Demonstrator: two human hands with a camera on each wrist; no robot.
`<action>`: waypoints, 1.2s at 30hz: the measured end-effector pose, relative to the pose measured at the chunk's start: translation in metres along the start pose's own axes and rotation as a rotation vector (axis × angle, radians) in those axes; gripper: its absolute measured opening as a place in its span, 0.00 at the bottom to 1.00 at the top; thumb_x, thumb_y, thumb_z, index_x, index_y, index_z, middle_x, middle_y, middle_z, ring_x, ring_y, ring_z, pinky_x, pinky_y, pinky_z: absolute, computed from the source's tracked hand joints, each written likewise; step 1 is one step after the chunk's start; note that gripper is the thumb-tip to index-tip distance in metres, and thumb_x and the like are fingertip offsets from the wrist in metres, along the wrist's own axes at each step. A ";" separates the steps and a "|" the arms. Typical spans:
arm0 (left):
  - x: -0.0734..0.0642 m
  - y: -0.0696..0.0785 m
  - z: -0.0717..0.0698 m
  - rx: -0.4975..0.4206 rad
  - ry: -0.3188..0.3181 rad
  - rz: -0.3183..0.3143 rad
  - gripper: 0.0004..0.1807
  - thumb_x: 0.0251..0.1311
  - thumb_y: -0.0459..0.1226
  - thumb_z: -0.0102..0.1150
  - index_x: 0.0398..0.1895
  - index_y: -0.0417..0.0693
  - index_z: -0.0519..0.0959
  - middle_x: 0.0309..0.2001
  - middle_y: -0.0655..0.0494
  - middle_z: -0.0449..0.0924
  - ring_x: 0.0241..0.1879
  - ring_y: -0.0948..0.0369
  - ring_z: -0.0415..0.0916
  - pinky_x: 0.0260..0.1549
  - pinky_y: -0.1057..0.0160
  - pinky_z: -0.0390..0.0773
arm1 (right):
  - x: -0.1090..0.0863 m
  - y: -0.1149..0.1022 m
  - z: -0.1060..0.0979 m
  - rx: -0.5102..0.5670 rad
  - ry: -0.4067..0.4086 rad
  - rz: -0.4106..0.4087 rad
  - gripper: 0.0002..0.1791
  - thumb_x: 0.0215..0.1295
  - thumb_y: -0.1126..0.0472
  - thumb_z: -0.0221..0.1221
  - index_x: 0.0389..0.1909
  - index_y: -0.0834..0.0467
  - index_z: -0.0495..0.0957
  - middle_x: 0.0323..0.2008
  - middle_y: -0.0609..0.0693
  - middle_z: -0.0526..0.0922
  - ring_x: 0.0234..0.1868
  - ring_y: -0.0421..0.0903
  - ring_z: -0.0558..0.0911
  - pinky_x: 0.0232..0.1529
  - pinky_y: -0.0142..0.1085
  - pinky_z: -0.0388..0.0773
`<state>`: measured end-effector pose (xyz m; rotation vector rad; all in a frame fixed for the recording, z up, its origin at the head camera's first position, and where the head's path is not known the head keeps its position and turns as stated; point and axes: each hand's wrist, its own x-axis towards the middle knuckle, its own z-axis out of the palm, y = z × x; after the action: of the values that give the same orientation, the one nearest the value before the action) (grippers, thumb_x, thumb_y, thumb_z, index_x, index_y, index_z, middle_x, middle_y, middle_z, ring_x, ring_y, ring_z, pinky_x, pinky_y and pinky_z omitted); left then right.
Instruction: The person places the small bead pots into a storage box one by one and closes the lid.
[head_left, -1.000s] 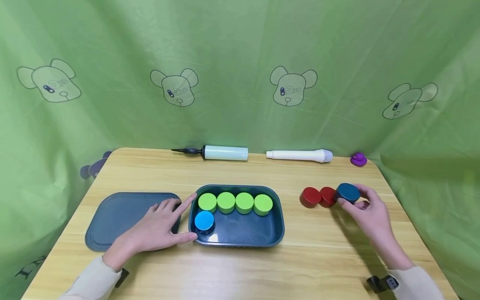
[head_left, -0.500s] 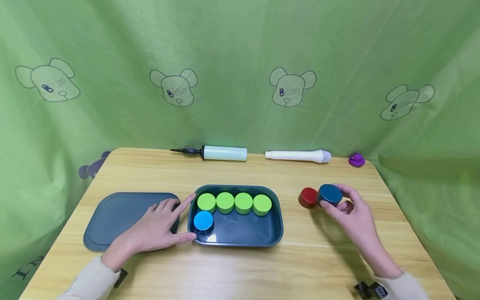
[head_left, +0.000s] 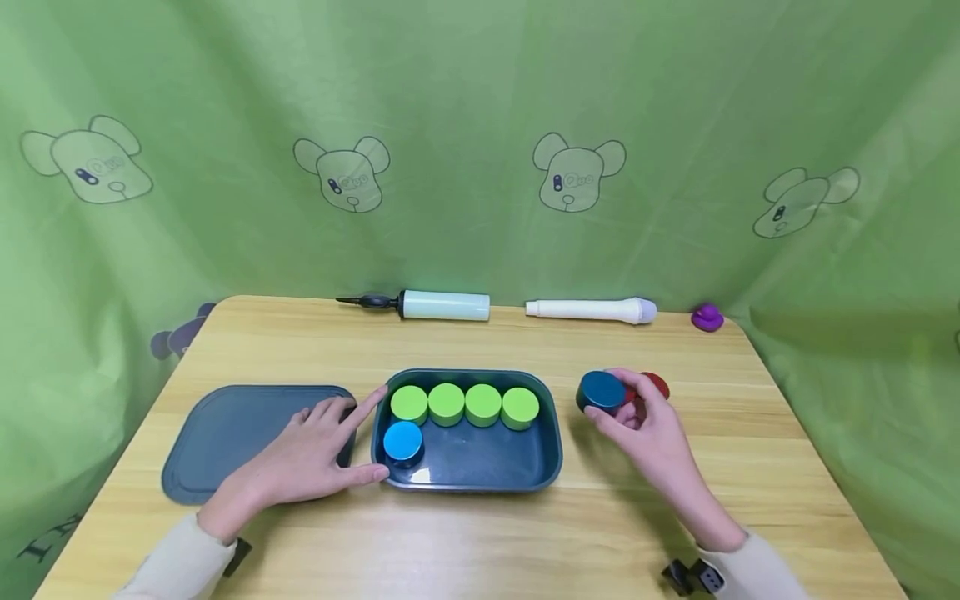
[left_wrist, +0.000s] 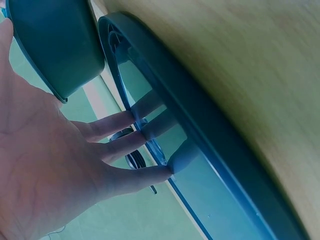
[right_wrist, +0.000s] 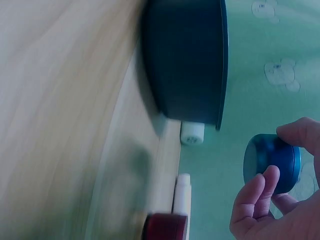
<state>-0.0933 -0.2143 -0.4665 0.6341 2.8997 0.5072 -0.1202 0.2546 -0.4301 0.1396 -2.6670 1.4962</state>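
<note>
My right hand [head_left: 651, 429] pinches a small round dark blue tin [head_left: 601, 392] between thumb and fingers. In the right wrist view this tin [right_wrist: 272, 162] is held above the table. Behind the right hand are two red tins [head_left: 657, 384], partly hidden. My left hand [head_left: 300, 458] lies spread, its thumb and index finger touching the left side of a dark blue box [head_left: 487, 460]. Its other fingertips rest on a flat dark lid [head_left: 225, 437]. Inside the box, several green-topped tins [head_left: 483, 404] line the far side, and a blue tin [head_left: 403, 441] stands at the near left.
Along the table's back edge lie a hand pump [head_left: 446, 305], a white toy microphone [head_left: 591, 311] and a purple rubber duck [head_left: 707, 317]. A green curtain [head_left: 465, 100] hangs behind the wooden table [head_left: 465, 550].
My right hand has carried the dark blue tin leftward, past the two red tins, toward the box. The left hand stays on the box and lid.
</note>
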 end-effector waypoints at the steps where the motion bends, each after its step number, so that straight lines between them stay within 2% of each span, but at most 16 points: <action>1: 0.000 0.000 0.000 0.001 0.000 0.001 0.58 0.66 0.79 0.50 0.92 0.70 0.45 0.73 0.38 0.70 0.73 0.34 0.67 0.64 0.19 0.65 | 0.000 -0.002 0.004 0.010 -0.006 0.003 0.35 0.70 0.59 0.75 0.73 0.60 0.73 0.42 0.56 0.78 0.38 0.47 0.76 0.36 0.29 0.75; 8: 0.001 -0.001 0.001 0.003 -0.006 -0.001 0.58 0.66 0.80 0.50 0.92 0.70 0.44 0.74 0.37 0.70 0.73 0.34 0.67 0.64 0.19 0.64 | -0.006 -0.018 0.029 0.130 -0.089 0.032 0.33 0.69 0.60 0.76 0.72 0.57 0.76 0.37 0.55 0.78 0.35 0.48 0.78 0.33 0.31 0.75; 14: 0.002 0.000 0.001 0.001 -0.009 0.006 0.58 0.66 0.79 0.50 0.92 0.71 0.43 0.74 0.38 0.70 0.73 0.34 0.67 0.64 0.19 0.64 | -0.009 -0.032 0.050 0.144 -0.158 0.012 0.32 0.67 0.58 0.78 0.69 0.56 0.76 0.32 0.54 0.78 0.33 0.49 0.78 0.32 0.32 0.75; 20: 0.000 -0.001 0.000 -0.001 -0.009 0.002 0.58 0.66 0.79 0.51 0.92 0.70 0.43 0.74 0.37 0.70 0.73 0.34 0.67 0.64 0.19 0.64 | -0.009 -0.042 0.075 0.072 -0.249 -0.009 0.35 0.64 0.57 0.79 0.69 0.55 0.76 0.31 0.51 0.81 0.32 0.49 0.81 0.32 0.34 0.80; 25: 0.000 -0.002 -0.002 0.001 -0.007 0.003 0.58 0.66 0.79 0.51 0.92 0.70 0.43 0.73 0.37 0.70 0.73 0.34 0.67 0.64 0.19 0.64 | -0.006 -0.048 0.095 0.012 -0.316 -0.056 0.36 0.63 0.57 0.80 0.69 0.56 0.76 0.33 0.47 0.83 0.31 0.45 0.84 0.32 0.35 0.83; 29: 0.000 -0.003 -0.002 0.002 -0.004 0.004 0.58 0.66 0.79 0.51 0.92 0.70 0.43 0.73 0.37 0.70 0.73 0.34 0.67 0.63 0.19 0.64 | -0.004 -0.051 0.112 -0.032 -0.351 -0.105 0.35 0.63 0.58 0.80 0.68 0.57 0.76 0.36 0.46 0.82 0.31 0.42 0.84 0.34 0.34 0.84; 36: 0.001 -0.004 0.002 0.005 0.002 0.010 0.58 0.66 0.79 0.51 0.92 0.70 0.43 0.73 0.38 0.70 0.73 0.34 0.68 0.63 0.19 0.64 | -0.006 -0.054 0.135 -0.155 -0.392 -0.143 0.33 0.64 0.60 0.80 0.67 0.60 0.78 0.45 0.47 0.82 0.30 0.37 0.83 0.36 0.32 0.84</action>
<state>-0.0951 -0.2164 -0.4696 0.6488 2.9016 0.5023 -0.1114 0.1112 -0.4549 0.6615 -2.9761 1.3288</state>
